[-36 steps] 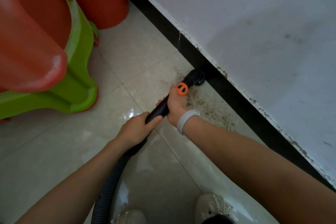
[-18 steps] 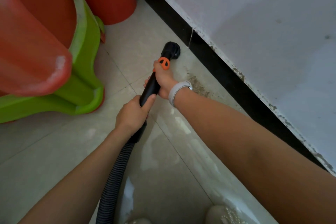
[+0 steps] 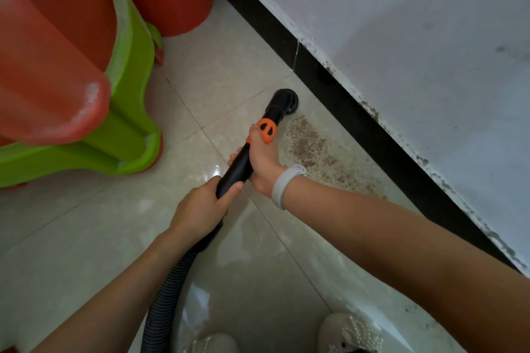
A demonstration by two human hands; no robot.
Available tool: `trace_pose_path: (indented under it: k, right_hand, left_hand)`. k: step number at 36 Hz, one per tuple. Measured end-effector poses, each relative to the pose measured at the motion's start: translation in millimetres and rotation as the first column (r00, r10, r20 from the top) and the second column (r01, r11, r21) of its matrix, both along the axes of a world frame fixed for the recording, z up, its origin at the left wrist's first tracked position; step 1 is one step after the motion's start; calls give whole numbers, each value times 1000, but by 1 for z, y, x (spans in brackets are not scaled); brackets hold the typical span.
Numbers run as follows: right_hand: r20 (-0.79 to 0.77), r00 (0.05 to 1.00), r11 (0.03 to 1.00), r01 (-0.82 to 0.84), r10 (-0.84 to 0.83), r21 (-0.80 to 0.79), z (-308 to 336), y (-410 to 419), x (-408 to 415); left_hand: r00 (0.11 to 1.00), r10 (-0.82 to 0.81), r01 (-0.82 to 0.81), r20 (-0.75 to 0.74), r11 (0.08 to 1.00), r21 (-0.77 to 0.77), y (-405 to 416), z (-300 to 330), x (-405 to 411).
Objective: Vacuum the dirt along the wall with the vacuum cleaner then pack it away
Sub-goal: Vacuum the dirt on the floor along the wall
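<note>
a: where is the vacuum nozzle (image 3: 282, 100)?
b: down on the tiled floor (image 3: 71, 238), close to the black skirting (image 3: 344, 89), just past the far end of the dirt (image 3: 315, 152) strip along the wall (image 3: 401, 23).
a: who holds the black wand (image 3: 238, 166)?
b: both hands. the right hand (image 3: 262, 157), with a pale wristband (image 3: 284, 186), grips it just below the orange collar (image 3: 266, 130), fingers wrapped round. the left hand (image 3: 200, 206) grips lower, fingers curled where the ribbed hose (image 3: 163, 301) joins.
a: around them?
b: a green and orange plastic stool (image 3: 86, 80) stack to the left, pale shoes (image 3: 348, 332) at the bottom.
</note>
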State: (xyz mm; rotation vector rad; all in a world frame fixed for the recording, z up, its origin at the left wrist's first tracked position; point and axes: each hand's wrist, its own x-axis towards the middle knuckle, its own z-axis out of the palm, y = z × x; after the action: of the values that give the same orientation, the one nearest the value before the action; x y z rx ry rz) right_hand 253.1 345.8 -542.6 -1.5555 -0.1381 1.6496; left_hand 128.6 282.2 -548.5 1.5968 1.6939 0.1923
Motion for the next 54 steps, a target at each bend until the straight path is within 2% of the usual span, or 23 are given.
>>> trace_pose_path:
  k: [12,15,23,31,37,46,54]
  right_hand:
    - [-79,995,998,56,-59,-32,3,-54,15]
    - [-49,995,996,79,-82,-48,-1,-68,15]
    - [76,983,983,171,-166,-62,1,-71,16]
    - [59,997,997,49,-45,-66,9,-45,11]
    - [27,999,997,30,-28,-74,7,-45,13]
    - [8,984,977,175,-175,-125,4,-74,44]
    - [38,937,921,349,-348,-175,-5,-110,78]
  left_hand:
    - [984,-176,175,-35,983,-49,-34,-1,-5]
    - [979,-203,201,-17,977,-78,-45,-4,-8]
    - [978,-154,173,138,975,-140,-45,-4,-3]
    - [982,-27,47,189,994,-101,-37,-7,-1]
    - [970,-26,59,243,990,-129,-34,-10,-3]
    - [953,-172,215,248,964,-157,-41,-14,18]
    - [903,-344,397,258,897,-195,-51,-13,48]
